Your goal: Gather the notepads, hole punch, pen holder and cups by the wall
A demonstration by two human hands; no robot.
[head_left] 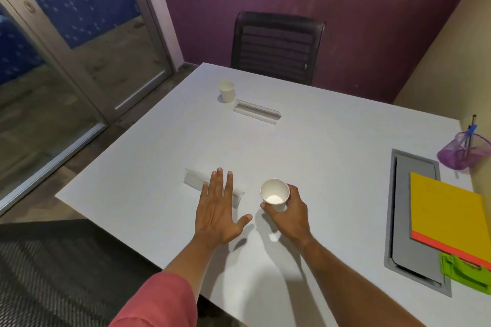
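Observation:
My right hand point(291, 214) grips a white paper cup point(274, 192) near the table's front middle; the cup is upright with its mouth toward me. My left hand point(219, 210) hovers flat beside it, fingers spread, holding nothing. A second white cup point(227, 91) stands at the far left of the white table point(332, 146). By the cream wall on the right stand a purple mesh pen holder point(462, 152) with pens, a yellow notepad point(449, 208) stacked on an orange one point(451, 247), and a green hole punch point(463, 272).
A grey cable hatch point(403, 210) is set into the table under the notepads. Two slot openings lie in the tabletop, one point(257, 111) beside the far cup and one point(194, 180) under my left hand. A black chair point(277, 46) stands at the far edge. Glass door at left.

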